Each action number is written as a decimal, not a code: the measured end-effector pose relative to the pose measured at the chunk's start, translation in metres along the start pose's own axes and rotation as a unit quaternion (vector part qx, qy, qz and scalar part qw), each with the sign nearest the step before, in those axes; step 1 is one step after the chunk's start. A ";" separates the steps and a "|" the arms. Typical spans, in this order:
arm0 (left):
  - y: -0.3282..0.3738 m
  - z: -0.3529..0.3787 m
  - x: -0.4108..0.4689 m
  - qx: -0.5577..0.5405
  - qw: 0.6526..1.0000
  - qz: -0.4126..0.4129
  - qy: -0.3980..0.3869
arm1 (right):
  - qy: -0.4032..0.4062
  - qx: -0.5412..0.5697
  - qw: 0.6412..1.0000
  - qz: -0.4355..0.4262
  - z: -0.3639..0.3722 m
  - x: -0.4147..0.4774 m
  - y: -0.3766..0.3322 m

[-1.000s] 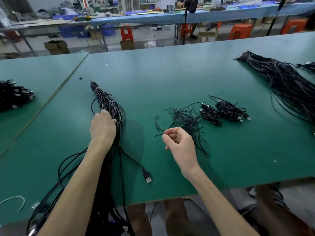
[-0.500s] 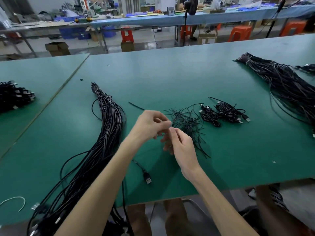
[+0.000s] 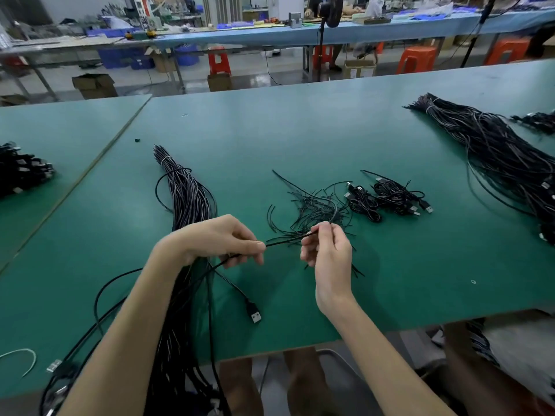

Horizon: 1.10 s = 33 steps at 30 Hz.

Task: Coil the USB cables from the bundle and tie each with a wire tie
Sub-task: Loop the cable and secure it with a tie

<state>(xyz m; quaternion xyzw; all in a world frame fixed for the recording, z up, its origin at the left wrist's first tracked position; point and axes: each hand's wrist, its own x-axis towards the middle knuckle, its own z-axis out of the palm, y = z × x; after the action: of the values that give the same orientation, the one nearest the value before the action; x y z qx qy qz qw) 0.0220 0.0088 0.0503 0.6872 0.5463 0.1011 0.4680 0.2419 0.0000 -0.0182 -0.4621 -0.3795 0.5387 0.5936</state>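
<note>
Head view of a green work table (image 3: 300, 136), seen from its near edge. The left hand (image 3: 216, 238) is curled, thumb and forefinger pinching a single black cable (image 3: 285, 240) drawn out to the right. The right hand (image 3: 330, 253), raised just above the table with its fingers curled, pinches the same cable at its fingertips. The cable spans the short gap between the two hands, clear of the table surface. From the right fingertips a thin black strand (image 3: 335, 205) arcs up and away to the far left; whether it is the cable's free end or a wire tie cannot be told. Below the left hand a cable runs toward the near edge and ends in a USB plug (image 3: 254, 314) lying flat on the table.

The source bundle (image 3: 186, 193) lies under the left forearm. It runs from the near edge to the far left and is bound by a pale band near its far end. The loose wire ties (image 3: 312, 208) form a scattered pile just beyond the right hand. To their right sit a few coiled cables (image 3: 387, 196), touching one another. A second, larger bundle (image 3: 492, 145) lies along the far right of the table. A dark heap of cables (image 3: 21, 172) rests on the adjoining table at the left. A pale wire loop (image 3: 28, 354) lies at the near left corner.
</note>
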 end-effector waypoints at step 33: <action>-0.012 0.051 0.041 -0.421 0.891 0.157 0.066 | -0.151 -0.044 0.987 -0.044 0.004 0.001 0.008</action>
<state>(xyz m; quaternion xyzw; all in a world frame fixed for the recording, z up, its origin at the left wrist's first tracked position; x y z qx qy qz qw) 0.0627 0.0162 -0.0014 0.4943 0.3669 0.4387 0.6547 0.2360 0.0013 -0.0252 -0.3845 -0.5080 0.5582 0.5315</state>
